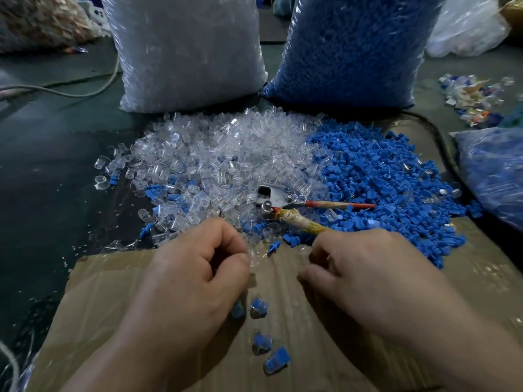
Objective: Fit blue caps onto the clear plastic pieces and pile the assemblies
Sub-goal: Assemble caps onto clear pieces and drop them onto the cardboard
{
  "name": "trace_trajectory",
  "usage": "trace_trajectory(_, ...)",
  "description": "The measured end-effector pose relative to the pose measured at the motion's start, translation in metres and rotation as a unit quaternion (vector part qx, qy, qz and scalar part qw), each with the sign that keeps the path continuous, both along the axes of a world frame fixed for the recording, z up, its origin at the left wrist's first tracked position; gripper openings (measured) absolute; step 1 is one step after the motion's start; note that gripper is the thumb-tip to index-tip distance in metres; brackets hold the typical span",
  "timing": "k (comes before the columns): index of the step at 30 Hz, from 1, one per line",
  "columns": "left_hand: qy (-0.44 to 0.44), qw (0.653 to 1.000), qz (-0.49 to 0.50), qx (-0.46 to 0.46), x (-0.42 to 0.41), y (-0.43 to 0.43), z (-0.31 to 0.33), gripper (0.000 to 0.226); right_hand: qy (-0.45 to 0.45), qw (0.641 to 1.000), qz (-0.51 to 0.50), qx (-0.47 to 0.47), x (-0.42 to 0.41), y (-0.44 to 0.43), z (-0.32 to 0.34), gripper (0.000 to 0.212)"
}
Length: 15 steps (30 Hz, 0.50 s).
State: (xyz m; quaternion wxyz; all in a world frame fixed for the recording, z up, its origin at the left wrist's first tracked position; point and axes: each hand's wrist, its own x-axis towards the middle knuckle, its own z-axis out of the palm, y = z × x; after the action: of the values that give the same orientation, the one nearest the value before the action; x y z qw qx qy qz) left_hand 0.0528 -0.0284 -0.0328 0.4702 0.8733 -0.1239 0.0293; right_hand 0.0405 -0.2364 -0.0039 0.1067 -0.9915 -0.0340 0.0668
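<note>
Cardboard [119, 295] lies beneath left hand [198, 270] pinching clear piece [252, 255], right hand [368, 275] curled.

light: dim, cool | glare: white sheen on clear bag [186, 52] | shadows: soft on cardboard [113, 292] | blur: left hand [195, 267], right hand [365, 267] slightly soft | edges: bent, dark

Glossy clear plastic pieces [215, 157] — matt blue caps [376, 176] — rough brown cardboard [285, 281].

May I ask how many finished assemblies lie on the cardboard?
4 assemblies: one half under the left hand, one beside it, two lower down; others may be hidden.
</note>
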Motion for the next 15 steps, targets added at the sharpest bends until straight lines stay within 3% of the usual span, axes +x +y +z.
trace_trajectory(4,0.0,0.999,-0.021,0.041,-0.002,-0.002,0.004,0.007,-0.052,0.998,0.032,-0.017,-0.003,0.009,-0.011,0.036)
trace_trajectory(10,0.007,1.0,-0.016,0.025,-0.002,-0.006,0.005,0.009,-0.12,0.989,0.083,-0.019,0.007,0.027,-0.022,0.047)
trace_trajectory(15,0.024,1.0,-0.013,0.005,-0.002,-0.007,0.004,0.01,-0.142,0.985,0.092,-0.02,0.014,0.03,-0.027,0.034)
